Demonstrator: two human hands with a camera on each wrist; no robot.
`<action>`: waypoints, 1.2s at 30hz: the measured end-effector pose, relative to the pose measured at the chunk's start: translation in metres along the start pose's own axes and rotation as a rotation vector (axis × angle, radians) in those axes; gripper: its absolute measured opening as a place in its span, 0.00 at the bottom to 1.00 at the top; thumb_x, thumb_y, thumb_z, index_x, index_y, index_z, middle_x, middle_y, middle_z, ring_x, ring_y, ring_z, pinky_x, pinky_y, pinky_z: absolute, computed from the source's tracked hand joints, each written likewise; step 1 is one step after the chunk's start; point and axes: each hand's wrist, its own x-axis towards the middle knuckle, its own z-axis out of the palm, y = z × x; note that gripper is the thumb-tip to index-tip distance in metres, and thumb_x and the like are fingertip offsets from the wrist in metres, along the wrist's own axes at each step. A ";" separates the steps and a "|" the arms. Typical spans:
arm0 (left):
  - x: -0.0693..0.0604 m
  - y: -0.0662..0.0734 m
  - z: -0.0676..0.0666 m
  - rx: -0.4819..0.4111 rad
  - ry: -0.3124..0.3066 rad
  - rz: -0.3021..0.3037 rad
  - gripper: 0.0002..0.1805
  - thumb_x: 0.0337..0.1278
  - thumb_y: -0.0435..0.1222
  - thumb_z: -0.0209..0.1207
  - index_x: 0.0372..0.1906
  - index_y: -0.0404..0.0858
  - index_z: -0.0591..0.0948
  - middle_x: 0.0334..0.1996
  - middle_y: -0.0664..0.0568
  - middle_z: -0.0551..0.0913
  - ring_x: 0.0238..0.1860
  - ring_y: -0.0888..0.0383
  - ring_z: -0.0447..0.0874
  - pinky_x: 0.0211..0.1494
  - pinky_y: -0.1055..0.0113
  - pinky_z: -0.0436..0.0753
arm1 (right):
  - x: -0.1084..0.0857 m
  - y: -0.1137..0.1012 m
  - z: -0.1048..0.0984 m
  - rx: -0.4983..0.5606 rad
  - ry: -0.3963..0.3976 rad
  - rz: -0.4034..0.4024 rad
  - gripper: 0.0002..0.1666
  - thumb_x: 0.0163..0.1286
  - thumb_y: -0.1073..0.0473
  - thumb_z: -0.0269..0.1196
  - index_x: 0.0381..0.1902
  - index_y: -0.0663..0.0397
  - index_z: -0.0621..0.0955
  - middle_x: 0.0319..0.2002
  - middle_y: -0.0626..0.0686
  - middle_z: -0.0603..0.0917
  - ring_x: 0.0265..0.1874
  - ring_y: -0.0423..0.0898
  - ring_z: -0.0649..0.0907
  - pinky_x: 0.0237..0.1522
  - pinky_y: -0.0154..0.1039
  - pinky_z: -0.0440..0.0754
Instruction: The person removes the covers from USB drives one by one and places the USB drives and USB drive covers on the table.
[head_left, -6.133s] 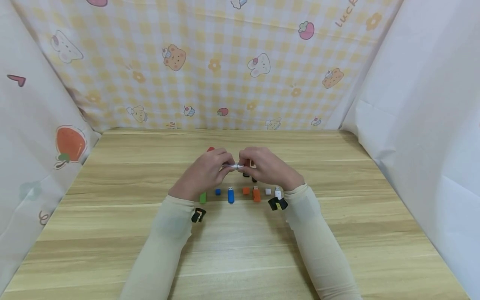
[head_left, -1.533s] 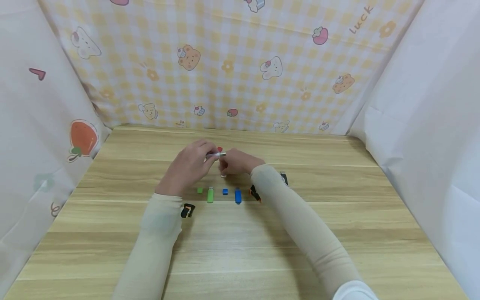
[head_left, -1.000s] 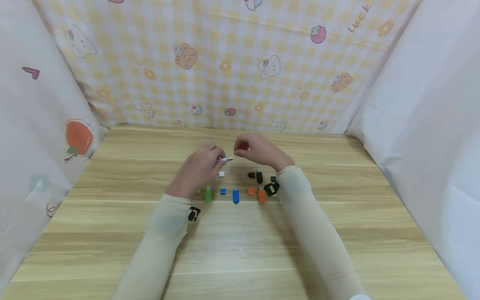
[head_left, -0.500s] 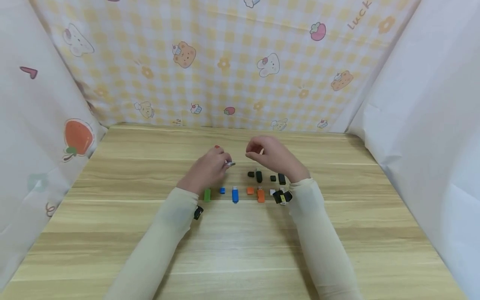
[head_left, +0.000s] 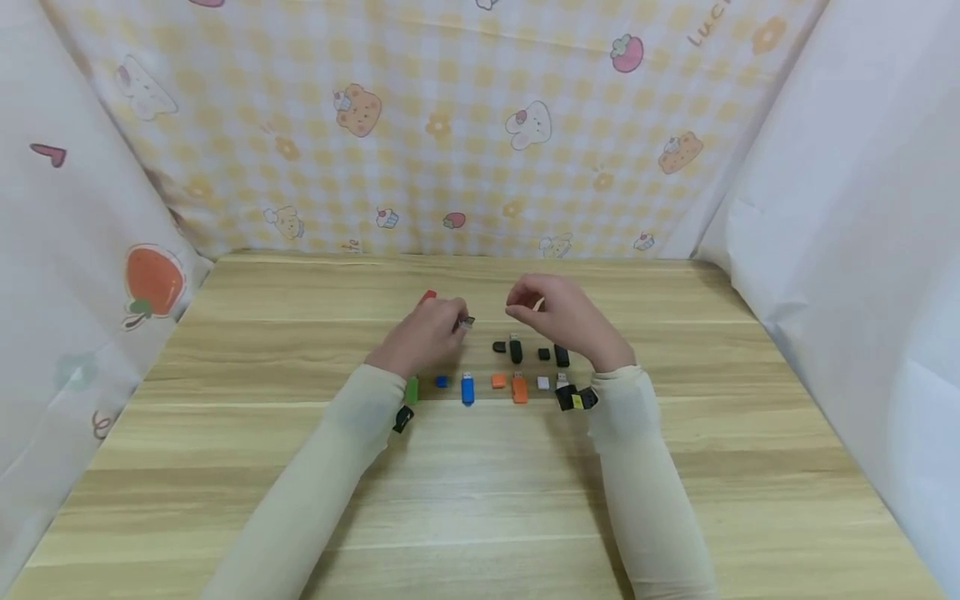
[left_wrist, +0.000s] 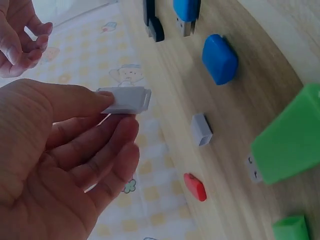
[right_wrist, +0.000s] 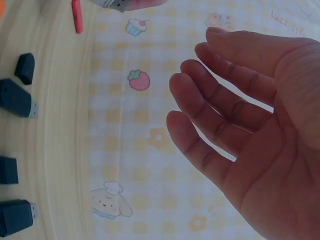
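Note:
Between thumb and fingers, my left hand (head_left: 427, 336) pinches a white USB stick (left_wrist: 129, 99) above the table. Its metal plug (head_left: 468, 322) points right, uncovered. A small white cap (left_wrist: 201, 130) lies on the wood beneath that hand in the left wrist view; the hand hides it from the head view. My right hand (head_left: 562, 317) hovers to the right of the stick, holding nothing, fingers loosely bent in the right wrist view. A red piece (head_left: 428, 296) lies behind the left hand, partly covered.
Uncapped sticks lie with caps to their left: green (head_left: 412, 391), blue (head_left: 468, 389), orange (head_left: 520, 388) and a white one (head_left: 562, 382) partly hidden by the right wrist mount. Two black sticks (head_left: 516, 349) (head_left: 562, 356) lie behind. A checked curtain (head_left: 442, 125) closes the back.
Earlier both hands held the stick together. The right hand then put the white cap on the table and drew back right, empty. The left hand shifted slightly right, still holding the stick.

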 end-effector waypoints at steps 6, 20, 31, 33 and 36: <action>0.008 0.002 0.004 -0.011 -0.050 -0.106 0.13 0.76 0.33 0.62 0.59 0.35 0.84 0.50 0.45 0.90 0.42 0.51 0.85 0.56 0.57 0.89 | -0.002 0.003 -0.003 -0.007 0.013 0.008 0.05 0.79 0.59 0.68 0.47 0.53 0.88 0.44 0.52 0.90 0.46 0.48 0.87 0.52 0.49 0.87; 0.017 0.005 0.010 -0.034 -0.114 -0.173 0.09 0.76 0.30 0.62 0.53 0.31 0.85 0.44 0.44 0.88 0.37 0.51 0.82 0.39 0.66 0.81 | -0.003 0.005 -0.003 -0.007 0.009 -0.008 0.05 0.79 0.59 0.68 0.47 0.54 0.88 0.44 0.52 0.91 0.46 0.49 0.88 0.53 0.49 0.87; 0.023 -0.001 0.010 -0.029 -0.130 -0.195 0.14 0.75 0.30 0.63 0.59 0.32 0.83 0.52 0.42 0.88 0.47 0.47 0.83 0.59 0.57 0.87 | -0.003 0.005 -0.002 -0.012 -0.004 0.003 0.05 0.79 0.59 0.68 0.47 0.53 0.88 0.44 0.52 0.91 0.46 0.48 0.87 0.53 0.49 0.87; 0.023 -0.003 0.009 -0.026 -0.142 -0.196 0.13 0.75 0.31 0.64 0.59 0.32 0.84 0.52 0.42 0.88 0.47 0.47 0.83 0.61 0.56 0.87 | -0.003 0.005 -0.002 -0.015 -0.005 0.003 0.05 0.79 0.59 0.68 0.47 0.53 0.88 0.45 0.52 0.91 0.46 0.48 0.87 0.53 0.49 0.87; 0.024 -0.006 0.008 -0.017 -0.157 -0.192 0.12 0.75 0.32 0.65 0.57 0.32 0.85 0.50 0.42 0.89 0.46 0.47 0.84 0.62 0.55 0.87 | -0.003 0.006 -0.001 -0.019 -0.010 0.003 0.06 0.79 0.58 0.68 0.48 0.53 0.88 0.45 0.52 0.90 0.47 0.48 0.87 0.54 0.50 0.87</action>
